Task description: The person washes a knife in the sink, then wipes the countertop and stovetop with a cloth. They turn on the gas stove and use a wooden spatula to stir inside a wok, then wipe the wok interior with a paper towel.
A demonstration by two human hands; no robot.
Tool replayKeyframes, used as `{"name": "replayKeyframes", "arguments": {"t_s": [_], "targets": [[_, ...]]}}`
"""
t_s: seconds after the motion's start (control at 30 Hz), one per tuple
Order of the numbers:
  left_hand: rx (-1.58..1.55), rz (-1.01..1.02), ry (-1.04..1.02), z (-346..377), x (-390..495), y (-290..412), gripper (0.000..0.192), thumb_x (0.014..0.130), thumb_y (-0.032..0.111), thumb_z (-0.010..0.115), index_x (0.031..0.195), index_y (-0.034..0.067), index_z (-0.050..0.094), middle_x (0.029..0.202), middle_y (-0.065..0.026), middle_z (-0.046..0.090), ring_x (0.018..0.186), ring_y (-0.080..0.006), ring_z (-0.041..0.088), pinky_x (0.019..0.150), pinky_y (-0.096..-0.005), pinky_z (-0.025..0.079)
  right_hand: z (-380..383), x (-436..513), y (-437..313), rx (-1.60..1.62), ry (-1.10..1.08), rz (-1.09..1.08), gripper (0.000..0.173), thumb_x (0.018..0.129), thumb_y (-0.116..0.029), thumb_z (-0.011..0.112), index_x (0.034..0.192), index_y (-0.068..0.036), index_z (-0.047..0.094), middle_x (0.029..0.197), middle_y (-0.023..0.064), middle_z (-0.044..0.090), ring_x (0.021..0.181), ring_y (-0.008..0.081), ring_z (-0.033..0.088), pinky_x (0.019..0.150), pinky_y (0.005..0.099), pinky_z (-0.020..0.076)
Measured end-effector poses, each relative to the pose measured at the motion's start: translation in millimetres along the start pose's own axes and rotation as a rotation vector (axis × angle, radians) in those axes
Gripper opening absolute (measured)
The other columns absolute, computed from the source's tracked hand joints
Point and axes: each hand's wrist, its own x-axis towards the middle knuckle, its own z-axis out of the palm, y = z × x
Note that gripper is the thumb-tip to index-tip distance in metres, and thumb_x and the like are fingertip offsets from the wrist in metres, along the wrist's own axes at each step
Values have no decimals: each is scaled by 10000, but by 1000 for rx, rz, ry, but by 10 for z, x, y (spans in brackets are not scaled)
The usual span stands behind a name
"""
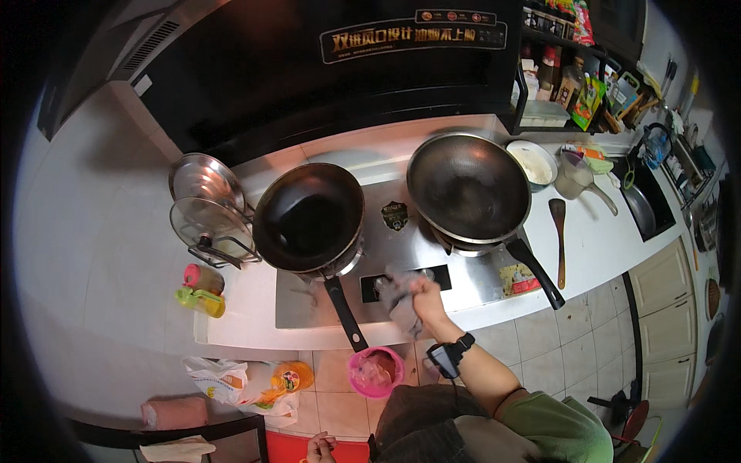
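My right hand [427,301] grips a grey cloth [403,304], which rests against the front of the steel gas cooktop [370,249], by the black control panel [443,278]. The cloth is slightly blurred and covers part of the panel and its knobs. On the left burner sits a dark wok [308,217], its black handle [345,315] reaching over the counter's front edge. A second wok [469,188] stands on the right burner, handle [535,273] angled toward the front right. At the bottom edge, my left hand [321,448] hangs low with curled fingers, partly cut off.
Left of the cooktop are pot lids [205,185] in a rack and two condiment bottles [202,289]. A wooden spatula [558,243], a white bowl [532,164] and a plastic ladle-cup [573,176] lie right. Below stand a pink bin [376,390] and an oil bottle [292,376].
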Motion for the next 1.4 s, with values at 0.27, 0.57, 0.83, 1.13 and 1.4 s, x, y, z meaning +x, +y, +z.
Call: {"name": "replayKeyframes", "arguments": {"t_s": [0.27, 0.57, 0.83, 1.13, 1.4], "targets": [[399, 9, -8, -88, 87, -329, 315, 992, 243, 447, 1196, 28, 553, 1071, -130, 613, 993, -229, 566, 863, -345, 462, 327, 768, -196, -38, 496, 80, 322, 930, -32, 467, 1242, 10, 533, 1156, 246, 605, 945, 363, 636, 872, 375, 487], [-136, -252, 267, -469, -485, -1817, 477, 922, 133, 566, 1373, 72, 423, 1291, -152, 493, 1022, -242, 540, 860, -366, 459, 590, 1695, 389, -595, 638, -95, 708, 845, -70, 514, 1422, 103, 141, 1453, 355, 151, 1345, 487, 167, 1127, 465, 126], [453, -181, 172, -206, -659, -1201, 390, 852, 271, 657, 1176, 67, 583, 972, -83, 631, 866, -209, 581, 754, -369, 492, 745, 2860, 464, -851, 393, -118, 719, 775, -50, 571, 1419, 8, 257, 1483, 237, 227, 1380, 402, 183, 1111, 480, 183], [343, -551, 218, -77, -892, -504, 397, 938, 414, 522, 1094, 58, 605, 970, -81, 647, 861, -207, 595, 730, -341, 503, 579, 3542, 565, -941, -242, -552, 512, 791, 56, 475, 1261, -120, 578, 1430, 183, 397, 1330, 372, 346, 1077, 412, 324], [164, -415, 121, -227, -692, -949, 335, 969, 268, 493, 1200, 31, 546, 1030, -104, 634, 925, -217, 593, 801, -339, 499, 258, 2700, 603, -197, -257, -46, 405, 750, 138, 518, 1055, -57, 701, 1428, 122, 429, 1231, 219, 504, 936, 306, 444]]}}
